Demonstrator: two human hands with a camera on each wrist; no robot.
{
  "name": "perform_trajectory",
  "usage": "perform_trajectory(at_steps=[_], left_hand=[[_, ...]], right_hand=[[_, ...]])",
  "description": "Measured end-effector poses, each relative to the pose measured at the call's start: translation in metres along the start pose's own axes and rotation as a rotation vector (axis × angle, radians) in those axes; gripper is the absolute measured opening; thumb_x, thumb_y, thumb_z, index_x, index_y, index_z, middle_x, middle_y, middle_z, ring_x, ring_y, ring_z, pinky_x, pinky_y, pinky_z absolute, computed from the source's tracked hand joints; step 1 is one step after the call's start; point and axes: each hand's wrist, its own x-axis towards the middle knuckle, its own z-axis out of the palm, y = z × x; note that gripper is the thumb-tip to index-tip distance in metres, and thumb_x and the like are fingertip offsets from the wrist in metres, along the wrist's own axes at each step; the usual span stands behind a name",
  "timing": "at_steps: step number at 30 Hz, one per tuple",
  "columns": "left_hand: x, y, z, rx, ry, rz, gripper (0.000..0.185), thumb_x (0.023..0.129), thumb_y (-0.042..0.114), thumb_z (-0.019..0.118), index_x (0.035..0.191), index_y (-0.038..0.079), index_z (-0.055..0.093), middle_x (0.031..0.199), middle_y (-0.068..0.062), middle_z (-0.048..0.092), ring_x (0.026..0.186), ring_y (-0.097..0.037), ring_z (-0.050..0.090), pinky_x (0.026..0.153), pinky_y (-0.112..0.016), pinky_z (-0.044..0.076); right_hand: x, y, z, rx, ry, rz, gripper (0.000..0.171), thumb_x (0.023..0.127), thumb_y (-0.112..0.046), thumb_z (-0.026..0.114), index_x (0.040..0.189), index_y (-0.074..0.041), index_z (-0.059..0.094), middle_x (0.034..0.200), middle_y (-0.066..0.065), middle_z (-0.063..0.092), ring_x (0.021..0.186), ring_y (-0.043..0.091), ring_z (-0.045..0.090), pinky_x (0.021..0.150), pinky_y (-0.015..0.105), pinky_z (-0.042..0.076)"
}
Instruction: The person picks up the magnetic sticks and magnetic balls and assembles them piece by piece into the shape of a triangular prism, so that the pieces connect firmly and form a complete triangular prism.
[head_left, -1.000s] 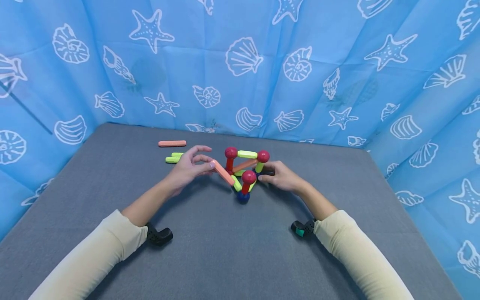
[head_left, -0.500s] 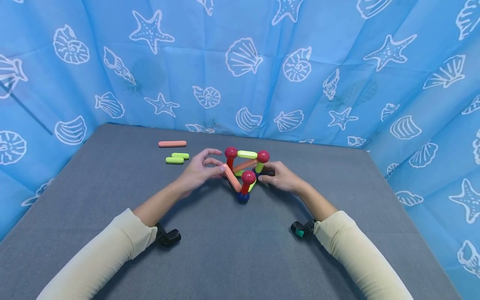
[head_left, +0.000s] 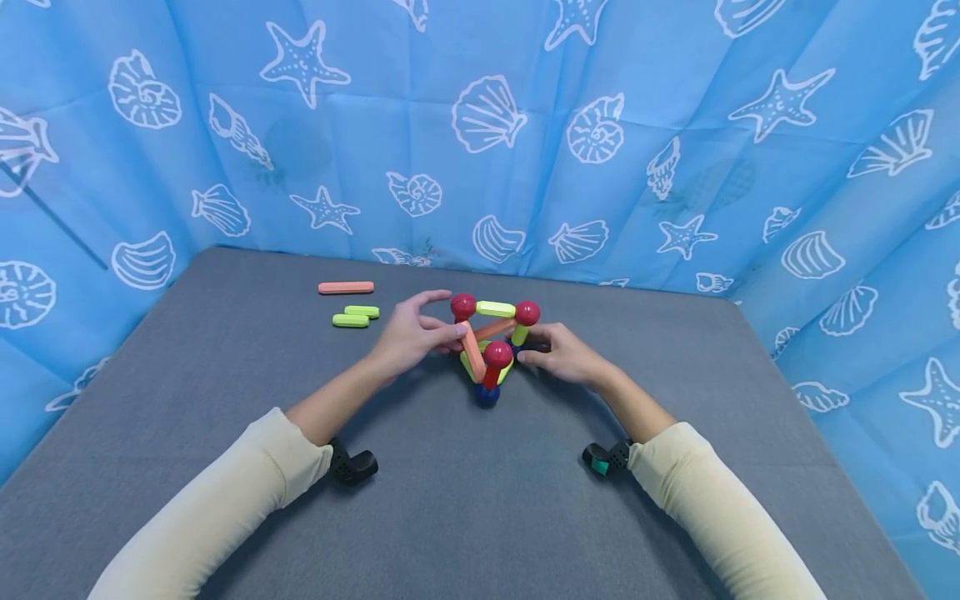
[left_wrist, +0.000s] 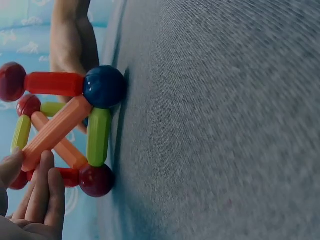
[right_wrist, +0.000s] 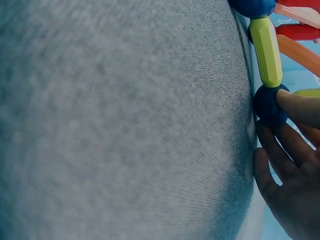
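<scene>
A frame of magnetic rods and balls [head_left: 491, 346] stands mid-table, with red balls on top and blue balls at the base. My left hand [head_left: 438, 327] pinches one end of an orange rod [head_left: 472, 350] that leans into the frame. In the left wrist view that orange rod [left_wrist: 55, 129] runs from my fingertips [left_wrist: 44, 167] down to the front blue ball [left_wrist: 104, 86]. My right hand [head_left: 551, 357] grips the frame's right base. In the right wrist view its thumb and fingers [right_wrist: 295, 107] hold a dark blue ball [right_wrist: 267, 105] joined to a green rod [right_wrist: 266, 51].
On the grey table [head_left: 465, 517], a loose orange rod [head_left: 346, 287] and two short green rods [head_left: 356, 316] lie to the back left. A blue seashell curtain [head_left: 675, 125] walls in the back and both sides.
My left hand has moved right with the orange rod, bringing it from beside the frame to lean steeply against it. The right hand has stayed put.
</scene>
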Motion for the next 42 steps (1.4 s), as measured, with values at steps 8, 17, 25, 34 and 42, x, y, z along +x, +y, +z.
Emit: perform_trajectory(at_steps=[8, 17, 25, 34, 42], left_hand=[[0.000, 0.002, 0.001, 0.094, -0.003, -0.004, 0.061, 0.089, 0.016, 0.076, 0.144, 0.012, 0.049, 0.096, -0.011, 0.074, 0.089, -0.023, 0.071, 0.086, -0.036, 0.056], [-0.002, 0.005, 0.004, 0.103, -0.020, 0.030, 0.057, 0.090, 0.012, 0.074, 0.141, 0.012, 0.050, 0.093, -0.011, 0.074, 0.087, -0.022, 0.072, 0.091, -0.040, 0.054], [-0.004, -0.001, -0.012, 0.188, -0.091, 0.077, 0.059, 0.089, 0.010, 0.075, 0.142, 0.010, 0.049, 0.105, -0.013, 0.072, 0.095, -0.023, 0.071, 0.092, -0.043, 0.053], [-0.013, -0.017, -0.078, 0.373, 0.037, 0.150, 0.039, 0.090, 0.002, 0.071, 0.128, -0.001, 0.062, 0.118, -0.022, 0.067, 0.100, -0.029, 0.066, 0.073, -0.029, 0.054], [-0.018, -0.030, -0.123, 0.529, 0.169, 0.079, 0.041, 0.089, 0.001, 0.072, 0.129, -0.002, 0.060, 0.126, -0.022, 0.063, 0.118, -0.037, 0.057, 0.095, -0.053, 0.046]], right_hand=[[0.000, 0.000, 0.001, -0.004, 0.003, 0.004, 0.039, 0.095, -0.005, 0.063, 0.133, 0.000, 0.058, 0.133, 0.017, 0.060, 0.131, 0.034, 0.050, 0.111, 0.054, 0.035], [-0.001, 0.001, -0.001, -0.008, 0.010, 0.014, 0.038, 0.094, -0.006, 0.064, 0.131, 0.001, 0.060, 0.131, 0.017, 0.062, 0.128, 0.034, 0.052, 0.110, 0.055, 0.035], [-0.002, -0.001, -0.001, 0.006, -0.004, -0.015, 0.039, 0.094, -0.004, 0.063, 0.132, 0.001, 0.059, 0.132, 0.018, 0.061, 0.129, 0.035, 0.051, 0.110, 0.056, 0.034], [-0.001, -0.003, -0.001, 0.006, -0.007, -0.003, 0.039, 0.095, -0.004, 0.063, 0.133, 0.000, 0.058, 0.132, 0.017, 0.061, 0.129, 0.033, 0.051, 0.111, 0.054, 0.034], [-0.001, 0.000, -0.002, 0.010, -0.012, 0.004, 0.039, 0.095, -0.004, 0.063, 0.134, -0.001, 0.058, 0.134, 0.017, 0.060, 0.131, 0.033, 0.050, 0.111, 0.054, 0.033]])
